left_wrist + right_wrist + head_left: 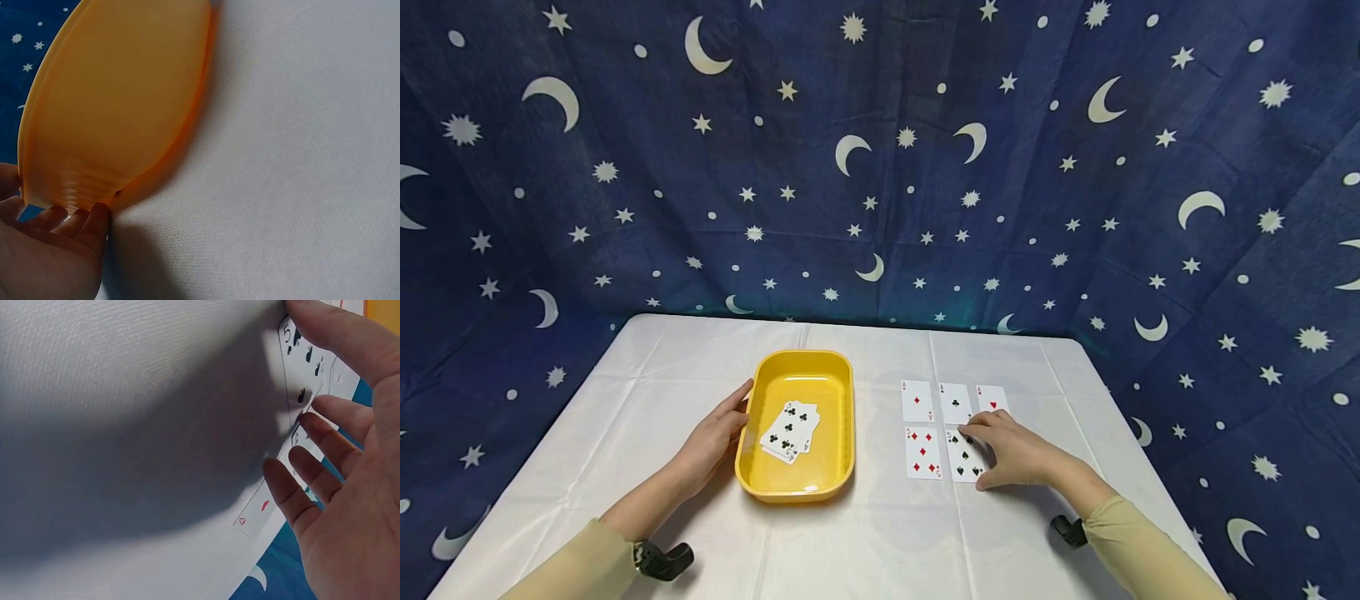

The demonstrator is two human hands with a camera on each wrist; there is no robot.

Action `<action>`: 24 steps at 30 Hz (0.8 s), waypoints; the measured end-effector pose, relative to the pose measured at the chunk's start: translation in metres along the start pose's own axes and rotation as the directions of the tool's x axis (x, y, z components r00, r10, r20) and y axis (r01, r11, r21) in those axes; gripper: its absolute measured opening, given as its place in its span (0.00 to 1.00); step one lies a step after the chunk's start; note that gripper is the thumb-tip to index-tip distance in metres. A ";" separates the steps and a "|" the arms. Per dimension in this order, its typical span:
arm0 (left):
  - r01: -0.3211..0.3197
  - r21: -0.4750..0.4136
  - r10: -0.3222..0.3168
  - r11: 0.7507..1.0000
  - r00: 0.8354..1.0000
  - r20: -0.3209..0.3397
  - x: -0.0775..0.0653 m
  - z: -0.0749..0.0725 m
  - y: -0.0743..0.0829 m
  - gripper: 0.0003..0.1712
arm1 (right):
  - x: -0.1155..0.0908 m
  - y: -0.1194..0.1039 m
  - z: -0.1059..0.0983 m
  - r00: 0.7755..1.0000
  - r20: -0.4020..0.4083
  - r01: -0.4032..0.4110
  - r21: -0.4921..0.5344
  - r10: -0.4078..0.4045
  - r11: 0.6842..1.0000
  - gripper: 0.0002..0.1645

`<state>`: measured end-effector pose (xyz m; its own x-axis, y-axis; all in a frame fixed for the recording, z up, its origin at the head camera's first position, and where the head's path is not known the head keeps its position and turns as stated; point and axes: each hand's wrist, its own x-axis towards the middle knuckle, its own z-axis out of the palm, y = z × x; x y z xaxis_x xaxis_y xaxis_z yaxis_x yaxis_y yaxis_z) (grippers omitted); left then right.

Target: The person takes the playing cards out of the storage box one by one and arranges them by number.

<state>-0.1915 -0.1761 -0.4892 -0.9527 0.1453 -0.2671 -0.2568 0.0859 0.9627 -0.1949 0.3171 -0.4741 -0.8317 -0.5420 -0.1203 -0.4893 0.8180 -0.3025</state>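
My left hand [713, 442] touches the left side of a yellow tray [846, 417]; in the left wrist view its fingertips rest against the tray's outer wall. Inside the tray lies a loose pile of playing cards [790, 427], a five of clubs on top. On the right, my right hand [1018, 450] spans a five of spades [964, 462] lying on the table, the thumb by its lower right corner and the fingers near its top edge. Left of it is a five of diamonds [922, 454]. Fingers partly cover the ace of hearts [992, 398].
An ace of diamonds [917, 402] and an ace of clubs [955, 403] lie in the back row beside the ace of hearts. A white cloth [865, 550] covers the table. Behind it hangs a dark blue curtain [880, 117] with moons and stars.
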 end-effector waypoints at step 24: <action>0.003 -0.013 -0.003 1.000 1.000 -0.006 0.002 0.000 -0.001 0.38 | 0.032 -0.046 -0.027 0.979 -0.206 0.003 -0.010 -0.005 1.000 0.51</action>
<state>-0.1930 -0.1764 -0.4902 -0.9529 0.1394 -0.2693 -0.2613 0.0735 0.9625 -0.2064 0.2675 -0.4387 -0.8655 -0.4947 0.0784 -0.4943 0.8183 -0.2932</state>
